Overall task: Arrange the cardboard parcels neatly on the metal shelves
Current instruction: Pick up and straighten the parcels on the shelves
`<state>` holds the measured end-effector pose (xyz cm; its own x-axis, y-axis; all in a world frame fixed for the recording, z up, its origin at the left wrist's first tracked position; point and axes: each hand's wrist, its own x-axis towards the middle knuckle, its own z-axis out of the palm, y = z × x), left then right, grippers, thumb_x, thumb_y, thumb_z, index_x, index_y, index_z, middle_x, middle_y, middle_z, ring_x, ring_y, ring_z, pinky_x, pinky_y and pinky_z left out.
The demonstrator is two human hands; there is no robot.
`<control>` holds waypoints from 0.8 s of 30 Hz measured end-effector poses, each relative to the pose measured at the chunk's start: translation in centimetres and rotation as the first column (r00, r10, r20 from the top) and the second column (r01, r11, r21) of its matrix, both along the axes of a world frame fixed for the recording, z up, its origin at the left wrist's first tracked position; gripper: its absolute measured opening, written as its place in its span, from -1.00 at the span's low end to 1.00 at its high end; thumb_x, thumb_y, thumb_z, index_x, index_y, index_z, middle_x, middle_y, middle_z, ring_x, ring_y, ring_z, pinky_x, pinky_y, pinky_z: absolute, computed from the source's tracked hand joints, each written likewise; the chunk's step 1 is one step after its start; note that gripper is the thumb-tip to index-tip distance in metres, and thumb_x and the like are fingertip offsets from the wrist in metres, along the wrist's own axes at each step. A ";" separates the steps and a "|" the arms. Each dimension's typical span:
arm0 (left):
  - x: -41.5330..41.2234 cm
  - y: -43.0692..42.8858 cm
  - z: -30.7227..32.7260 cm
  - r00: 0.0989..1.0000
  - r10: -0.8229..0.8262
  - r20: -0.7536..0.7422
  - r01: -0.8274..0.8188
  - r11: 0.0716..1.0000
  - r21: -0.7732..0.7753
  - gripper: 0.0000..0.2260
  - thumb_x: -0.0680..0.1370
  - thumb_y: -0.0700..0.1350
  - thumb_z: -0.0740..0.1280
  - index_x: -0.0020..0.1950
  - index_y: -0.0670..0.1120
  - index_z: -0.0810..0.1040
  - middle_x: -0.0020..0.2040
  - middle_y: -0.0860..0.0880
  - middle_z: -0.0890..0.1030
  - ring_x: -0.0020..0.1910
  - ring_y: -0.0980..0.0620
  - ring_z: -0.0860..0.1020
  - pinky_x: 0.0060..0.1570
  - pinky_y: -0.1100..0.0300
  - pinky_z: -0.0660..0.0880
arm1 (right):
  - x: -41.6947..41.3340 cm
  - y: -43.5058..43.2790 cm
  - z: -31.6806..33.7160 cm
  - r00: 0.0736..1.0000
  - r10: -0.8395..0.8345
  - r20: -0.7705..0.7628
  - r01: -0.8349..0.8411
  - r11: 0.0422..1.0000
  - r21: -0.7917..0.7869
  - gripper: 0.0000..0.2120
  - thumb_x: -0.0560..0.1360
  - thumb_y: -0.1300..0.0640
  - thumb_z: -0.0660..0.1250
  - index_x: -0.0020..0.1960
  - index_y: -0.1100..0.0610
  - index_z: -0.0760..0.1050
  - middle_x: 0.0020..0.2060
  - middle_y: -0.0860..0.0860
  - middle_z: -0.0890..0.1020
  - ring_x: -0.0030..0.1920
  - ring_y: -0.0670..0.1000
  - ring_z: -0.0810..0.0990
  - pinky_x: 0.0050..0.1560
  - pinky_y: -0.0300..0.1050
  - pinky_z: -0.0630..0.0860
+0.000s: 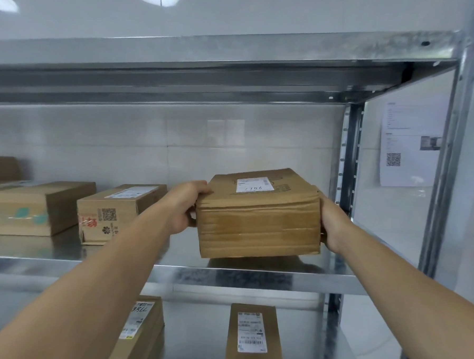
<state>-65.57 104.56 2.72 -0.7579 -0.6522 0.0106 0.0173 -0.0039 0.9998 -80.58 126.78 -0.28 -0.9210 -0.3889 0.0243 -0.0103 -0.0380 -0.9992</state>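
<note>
Brown cardboard, seven pieces by my count: one parcel (258, 221) in the hands, three at 9 o'clock on the middle shelf (88, 270), three at 6 o'clock on the lower shelf (194, 341). I see three metal levels, two hands and one paper sheet (413, 144) at 3 o'clock carrying a QR code. The parcel sits just right of centre over the middle shelf's right end; I cannot tell whether it touches the metal. It is flat, its near side creased and taped, with a white label handwritten roughly 1786. My left hand (186, 207) grips its left edge with fingers curled over the top corner, and my right hand (331, 225) clasps the right side, fingers hidden. The QR-code box (110, 214) shows red print and a flower logo; the teal-marked box (23, 209) lies beside it.
</note>
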 end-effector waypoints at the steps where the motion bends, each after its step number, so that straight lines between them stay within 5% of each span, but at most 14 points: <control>1: 0.0 -0.1 -0.1 1.000 0.009 0.025 -0.009 1.000 -0.001 -0.90 0.62 -0.15 0.30 0.07 -0.05 0.60 0.02 -0.11 0.59 -0.01 -0.10 0.53 -0.02 -0.02 0.53 | -0.1 0.0 0.1 0.999 0.034 0.012 -0.034 0.999 0.011 -0.60 0.62 -0.26 0.26 -0.02 0.07 0.62 -0.13 0.10 0.72 -0.03 0.14 0.67 0.13 0.06 0.60; 5: -0.5 -0.5 -0.6 0.997 0.012 0.082 -0.012 1.000 -0.008 -0.73 0.59 -0.14 0.33 0.28 -0.14 0.58 0.03 -0.13 0.58 -0.04 -0.08 0.54 -0.05 -0.01 0.53 | -0.5 0.3 0.5 0.995 0.069 0.072 -0.071 0.997 0.030 -0.81 0.63 -0.03 0.30 0.01 0.08 0.58 -0.14 0.12 0.60 -0.10 0.16 0.59 -0.04 0.06 0.59; 7: -0.7 -0.7 -1.0 0.995 -0.001 0.100 0.002 1.000 -0.013 -0.72 0.59 -0.14 0.33 0.29 -0.14 0.59 0.04 -0.13 0.57 -0.01 -0.09 0.52 -0.01 -0.02 0.52 | -0.6 0.5 0.7 0.990 0.088 0.110 -0.094 0.994 0.051 -0.72 0.64 -0.11 0.26 0.04 0.11 0.54 -0.08 0.16 0.60 -0.07 0.19 0.59 -0.05 0.08 0.57; 10: -1.2 -1.2 -1.1 0.992 -0.021 0.121 0.021 1.000 0.004 -0.76 0.60 -0.11 0.33 0.22 -0.18 0.59 0.04 -0.16 0.58 -0.06 -0.11 0.56 -0.04 0.00 0.54 | -0.7 0.4 1.6 0.981 0.142 0.129 -0.157 0.980 0.120 -0.57 0.61 -0.26 0.26 0.07 0.13 0.52 -0.05 0.19 0.61 -0.06 0.20 0.59 -0.08 0.08 0.57; 15: -1.5 -1.1 -0.5 0.977 -0.063 0.205 0.067 0.998 -0.017 -0.86 0.62 -0.11 0.35 0.10 -0.17 0.57 -0.11 -0.13 0.65 -0.20 -0.06 0.61 -0.21 0.06 0.57 | -0.9 -0.2 2.8 0.979 0.184 0.090 -0.203 0.922 0.330 -0.69 0.56 -0.04 0.44 0.17 0.14 0.56 0.07 0.20 0.64 0.06 0.22 0.63 0.14 0.30 0.60; 24: -2.2 -1.4 -0.5 0.964 -0.046 0.262 0.066 0.995 -0.068 -0.92 0.63 -0.19 0.34 0.07 -0.19 0.55 -0.13 -0.13 0.64 -0.22 -0.04 0.60 -0.24 0.08 0.57 | -1.4 -1.1 3.5 0.983 0.185 -0.003 -0.161 0.863 0.479 -0.78 0.58 0.09 0.43 0.14 0.19 0.54 0.08 0.23 0.65 0.04 0.25 0.66 0.05 0.33 0.65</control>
<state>-67.72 103.14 2.19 -0.7765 -0.6134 -0.1444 -0.2416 0.0781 0.9672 -82.02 125.63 3.26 -0.8401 -0.5174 -0.1625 -0.0950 0.4355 -0.8952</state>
